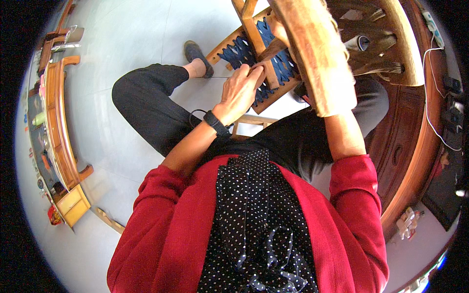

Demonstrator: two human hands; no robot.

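Observation:
Between my knees stands a low wooden frame (229,44) laced across with dark blue strips (237,51). My left hand (239,90), wearing a black wristband, has its fingers closed around the end of a short brown wooden piece (265,68) at the frame's crossbar. A thick, pale, curved length of wood (317,58) with a rough edge rises in front of my right forearm (346,139). It covers most of my right hand (279,31); only a little skin shows past its left side, and the grip is hidden.
Right of the pale wood is a piece of furniture made of rough branches (410,44). A dark wooden cabinet (398,151) runs along the right, with a white cable (426,102). To the left stands a wooden bench (61,122). My slippered foot (198,56) rests beside the frame.

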